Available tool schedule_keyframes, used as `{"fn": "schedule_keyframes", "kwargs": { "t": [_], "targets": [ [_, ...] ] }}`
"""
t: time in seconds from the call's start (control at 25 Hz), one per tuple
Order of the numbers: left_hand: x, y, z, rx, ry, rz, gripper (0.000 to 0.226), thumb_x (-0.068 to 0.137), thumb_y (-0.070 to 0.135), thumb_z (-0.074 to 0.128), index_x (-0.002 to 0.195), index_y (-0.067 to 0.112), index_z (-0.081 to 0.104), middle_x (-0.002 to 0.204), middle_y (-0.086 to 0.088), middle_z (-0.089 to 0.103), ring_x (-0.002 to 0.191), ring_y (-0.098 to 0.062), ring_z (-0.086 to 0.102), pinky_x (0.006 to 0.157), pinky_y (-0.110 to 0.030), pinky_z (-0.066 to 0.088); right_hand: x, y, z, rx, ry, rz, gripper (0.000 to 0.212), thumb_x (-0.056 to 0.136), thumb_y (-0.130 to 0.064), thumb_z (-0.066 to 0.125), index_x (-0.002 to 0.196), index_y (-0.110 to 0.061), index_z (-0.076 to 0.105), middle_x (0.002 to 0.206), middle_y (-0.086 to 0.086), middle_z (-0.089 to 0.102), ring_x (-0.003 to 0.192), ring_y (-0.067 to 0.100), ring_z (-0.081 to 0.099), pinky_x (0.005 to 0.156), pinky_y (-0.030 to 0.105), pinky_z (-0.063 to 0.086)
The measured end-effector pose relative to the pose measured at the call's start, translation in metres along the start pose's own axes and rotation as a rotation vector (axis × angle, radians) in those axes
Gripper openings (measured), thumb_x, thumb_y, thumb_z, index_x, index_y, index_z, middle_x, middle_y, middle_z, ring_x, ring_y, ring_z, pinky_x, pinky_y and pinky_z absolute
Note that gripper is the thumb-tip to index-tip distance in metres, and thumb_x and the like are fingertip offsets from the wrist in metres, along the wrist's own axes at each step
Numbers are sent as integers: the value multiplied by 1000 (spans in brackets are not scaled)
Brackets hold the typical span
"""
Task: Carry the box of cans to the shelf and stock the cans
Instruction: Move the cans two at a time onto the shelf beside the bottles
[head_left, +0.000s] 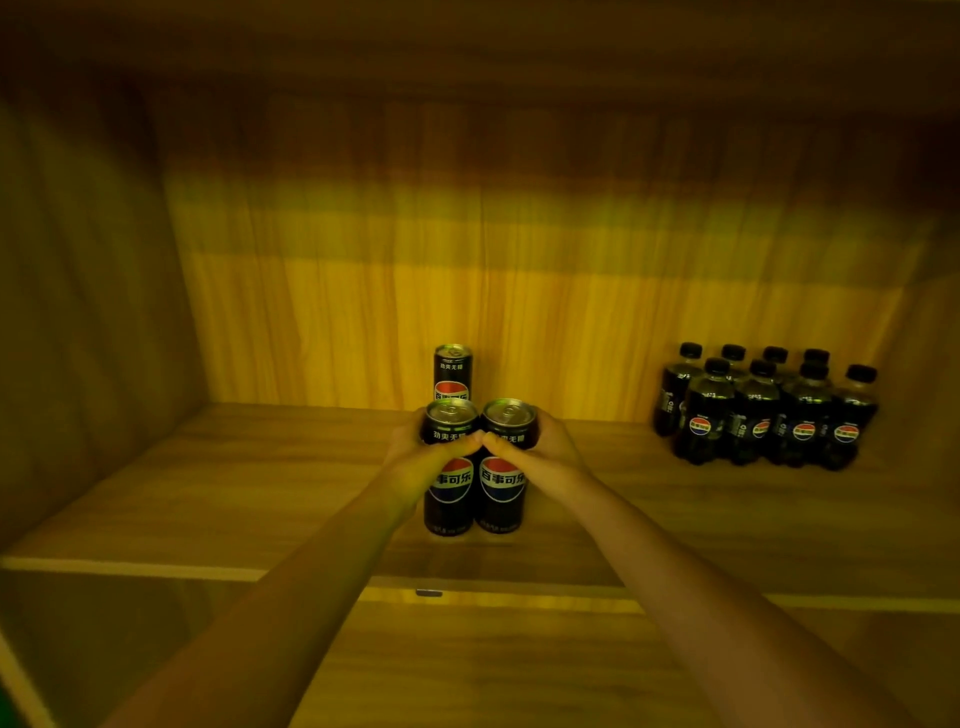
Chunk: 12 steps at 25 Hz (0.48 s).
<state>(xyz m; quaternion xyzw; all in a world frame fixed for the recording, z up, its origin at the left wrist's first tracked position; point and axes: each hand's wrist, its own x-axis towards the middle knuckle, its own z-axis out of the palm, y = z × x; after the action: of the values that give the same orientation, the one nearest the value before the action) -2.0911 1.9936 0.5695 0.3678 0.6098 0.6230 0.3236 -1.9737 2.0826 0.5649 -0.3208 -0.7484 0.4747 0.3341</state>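
Note:
Two tall black cola cans stand side by side on the wooden shelf (249, 467), near its front edge. My left hand (423, 457) grips the left can (451, 499) around its upper half. Around the upper half of the right can (503, 493) my right hand (540, 449) is curled. The thumbs meet between the two cans. A third black can (453, 371) stands upright just behind the left one, close to the back wall. The box is not in view.
Several small dark cola bottles (769, 410) stand grouped at the shelf's back right. The shelf's left wall (78, 312) and wooden back panel (519, 286) enclose the space. A lower wooden surface (493, 665) lies beneath the shelf's front edge.

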Motion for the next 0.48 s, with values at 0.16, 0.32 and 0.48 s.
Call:
{"fn": "schedule_keyframes", "kwargs": {
  "t": [0.16, 0.32, 0.48],
  "targets": [
    [18, -9, -5, -12, -11, 27, 61, 73, 11, 73, 127, 12, 47, 127, -11, 57, 113, -25, 54, 90, -36, 43, 10, 3, 5, -33, 2, -8, 58, 75, -25, 72, 126, -12, 47, 131, 9, 57, 113, 16, 53, 70, 13, 41],
    [23, -26, -9, 1, -53, 56, 74, 73, 16, 74, 136, 19, 35, 119, 2, 54, 117, -18, 50, 91, -34, 41, 6, 16, 8, 94, 3, 47, 73, 76, -20, 71, 138, -16, 31, 140, 8, 46, 125, 20, 46, 84, 20, 43],
    [18, -74, -21, 376, -86, -66, 117, 43, 67, 76, 141, 24, 27, 142, 1, 45, 130, -20, 43, 111, -47, 33, -18, 65, 27, -143, 13, 197, 86, 70, -37, 74, 141, -22, 27, 144, 2, 42, 131, 21, 43, 101, 33, 38]
  ]
}}
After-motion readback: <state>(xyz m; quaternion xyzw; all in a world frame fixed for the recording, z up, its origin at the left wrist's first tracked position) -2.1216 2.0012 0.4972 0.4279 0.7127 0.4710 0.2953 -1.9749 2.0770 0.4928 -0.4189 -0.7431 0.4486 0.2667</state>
